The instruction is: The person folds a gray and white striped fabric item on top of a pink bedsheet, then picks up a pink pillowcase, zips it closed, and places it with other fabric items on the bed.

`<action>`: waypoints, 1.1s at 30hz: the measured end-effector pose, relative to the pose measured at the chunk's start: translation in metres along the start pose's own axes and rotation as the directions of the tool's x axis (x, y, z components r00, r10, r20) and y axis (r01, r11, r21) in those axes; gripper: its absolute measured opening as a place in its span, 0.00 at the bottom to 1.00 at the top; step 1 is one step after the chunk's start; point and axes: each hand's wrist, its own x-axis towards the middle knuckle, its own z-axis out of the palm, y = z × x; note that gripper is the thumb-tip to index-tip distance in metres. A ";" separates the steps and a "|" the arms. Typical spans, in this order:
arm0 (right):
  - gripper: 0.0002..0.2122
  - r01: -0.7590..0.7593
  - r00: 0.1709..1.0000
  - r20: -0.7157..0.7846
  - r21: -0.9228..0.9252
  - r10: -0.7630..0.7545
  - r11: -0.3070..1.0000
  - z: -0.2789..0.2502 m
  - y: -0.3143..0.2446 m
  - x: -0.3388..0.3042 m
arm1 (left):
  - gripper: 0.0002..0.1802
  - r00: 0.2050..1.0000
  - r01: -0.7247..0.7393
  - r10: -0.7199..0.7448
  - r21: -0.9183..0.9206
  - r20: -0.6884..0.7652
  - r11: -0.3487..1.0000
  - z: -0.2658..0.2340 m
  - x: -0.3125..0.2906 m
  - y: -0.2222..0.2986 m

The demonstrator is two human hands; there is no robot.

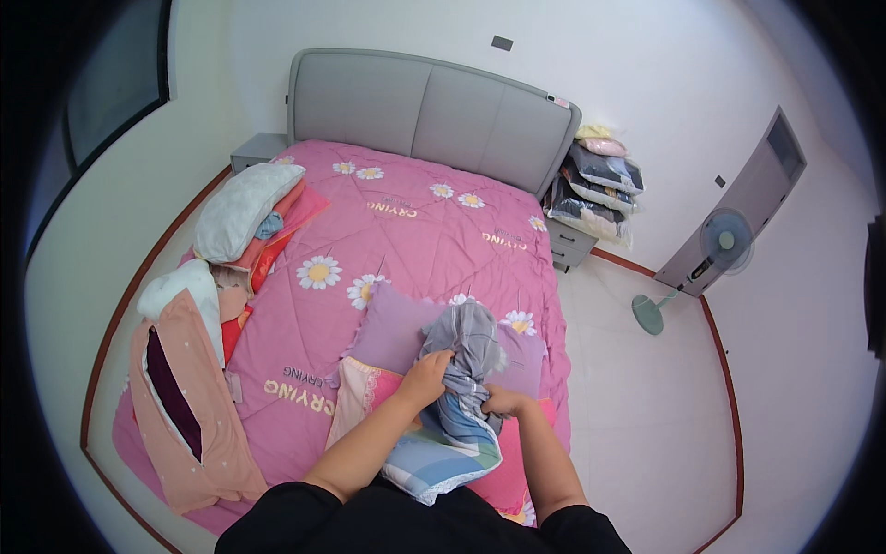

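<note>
Hand, left (429, 377): fingers closed on the bunched grey part of a cloth cover (464, 331). Hand, right (505, 403): gripping the same cover at its right side, fingertips partly lost in the folds. Cover: grey above, blue-and-white check below, white edging; lying by the foot edge of the bed (429, 235), toward its right corner.

Risks, as judged: if either grip has caught only one layer, the other may slip and twist; a hard pull could strain the edging; tugging sideways might drag what lies beneath over the right edge.

Beneath and beside: lilac pillow (392, 323); pink pillow (508, 482), near the foot edge.

Along the left edge: peach cover (229, 457), dark opening showing, near the foot corner; white pillow (245, 212), atop folded cloths nearer the head. A jerked bedspread could send this pile over that edge.

Beyond: grey headboard (369, 102); bagged bundles (600, 189) on a cabinet (570, 246); standing fan (727, 240).
</note>
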 end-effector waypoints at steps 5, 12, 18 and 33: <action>0.25 0.331 0.875 -0.362 -0.039 -0.322 0.943 0.011 0.039 0.013 | 0.16 0.989 -0.023 0.022 0.007 0.146 1.000 -0.002 0.000 0.001; 0.21 0.376 0.319 -0.705 -0.519 -0.633 0.768 0.005 0.029 0.003 | 0.17 0.897 0.090 0.007 -0.199 0.443 0.976 0.013 -0.010 0.022; 0.09 0.394 0.559 -0.759 -0.111 -0.334 0.912 0.003 0.071 0.029 | 0.22 0.927 -0.078 0.123 -0.139 0.355 0.987 0.022 -0.007 0.030; 0.29 0.107 0.831 -0.557 0.163 0.002 0.981 0.039 0.087 -0.004 | 0.23 0.949 -0.109 0.130 -0.087 0.289 0.990 0.025 -0.008 0.016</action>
